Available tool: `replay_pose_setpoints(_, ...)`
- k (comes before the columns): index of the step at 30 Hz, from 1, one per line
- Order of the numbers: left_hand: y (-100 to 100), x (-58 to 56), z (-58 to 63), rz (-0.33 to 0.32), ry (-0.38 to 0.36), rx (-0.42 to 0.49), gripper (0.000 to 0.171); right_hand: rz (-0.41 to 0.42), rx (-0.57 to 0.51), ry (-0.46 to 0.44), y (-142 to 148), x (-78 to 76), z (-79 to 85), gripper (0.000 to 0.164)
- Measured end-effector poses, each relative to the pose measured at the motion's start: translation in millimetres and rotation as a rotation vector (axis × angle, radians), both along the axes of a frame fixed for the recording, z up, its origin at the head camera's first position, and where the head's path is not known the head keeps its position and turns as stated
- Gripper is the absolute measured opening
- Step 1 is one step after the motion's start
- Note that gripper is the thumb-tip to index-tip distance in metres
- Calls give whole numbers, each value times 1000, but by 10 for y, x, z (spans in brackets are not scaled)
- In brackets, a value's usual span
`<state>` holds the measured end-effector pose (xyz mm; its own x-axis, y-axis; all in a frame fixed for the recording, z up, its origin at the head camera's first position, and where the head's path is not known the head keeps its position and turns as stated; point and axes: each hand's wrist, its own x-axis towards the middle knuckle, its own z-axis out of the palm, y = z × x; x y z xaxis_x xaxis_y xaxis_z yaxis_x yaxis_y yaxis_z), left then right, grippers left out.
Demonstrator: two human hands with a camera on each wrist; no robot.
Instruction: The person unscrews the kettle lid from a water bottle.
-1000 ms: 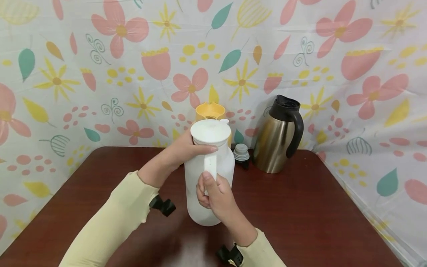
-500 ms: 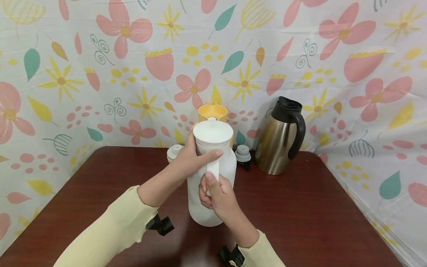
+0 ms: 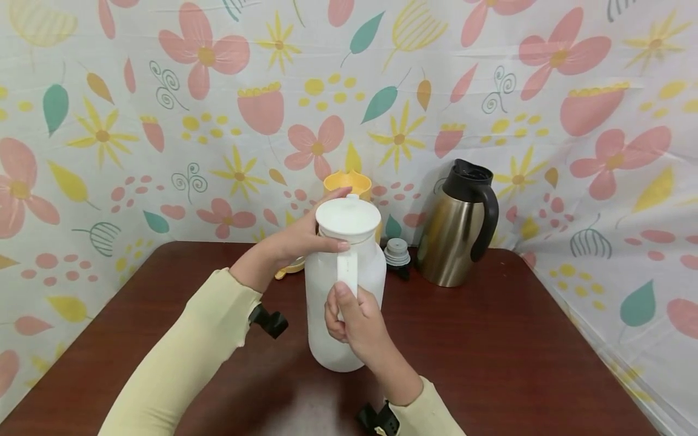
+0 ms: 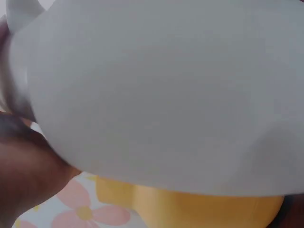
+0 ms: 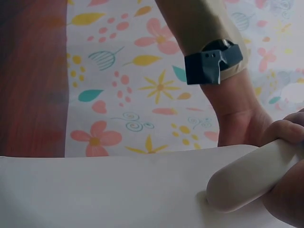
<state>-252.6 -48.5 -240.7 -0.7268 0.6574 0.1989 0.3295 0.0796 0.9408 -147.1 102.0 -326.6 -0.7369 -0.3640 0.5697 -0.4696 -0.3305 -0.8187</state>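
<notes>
A white plastic jug (image 3: 345,327) stands upright at the middle of the table, its round white lid (image 3: 348,215) on top and a small tab at the lid's far edge. My left hand (image 3: 297,239) grips the lid and neck from the left, thumb in front above the handle and fingers round the back. Low on the jug's handle (image 3: 347,266), my right hand (image 3: 357,321) holds on with the thumb lying along it. The jug's pale body fills most of the left wrist view; the right wrist view shows the lower end of the handle beside the right hand's fingers.
Behind the jug, partly hidden, stands a yellow container (image 3: 347,180). A grey ribbed stopper (image 3: 397,251) sits to its right, beside a steel thermos jug (image 3: 449,236) with black top and handle. A yellow-edged piece (image 3: 290,267) shows past my left wrist. Flowered cloth (image 3: 218,121) hangs behind the table.
The lid's tab has turned from the right side to the far edge. My left hand has shifted round the lid, its wrist dropping and rising again. The right hand keeps its hold.
</notes>
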Motion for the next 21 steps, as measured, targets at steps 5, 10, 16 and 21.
replay_pose_setpoints(5, 77, 68, -5, 75, 41, 20, 95, 12, -9, 15, 1, -11, 4, 58)
replay_pose_setpoints(10, 239, 332, 1, 297, 28, 83, 88, 2, -1, 30, 6, -3, 18, 58)
replay_pose_setpoints(16, 349, 568, -16, 429, -21, 139, 94, 17, -5, 45, -4, -16, 32, 59)
replay_pose_setpoints(21, 284, 614, -43, 414, -46, 84, 100, 18, -12, 40, -12, -28, 23, 59)
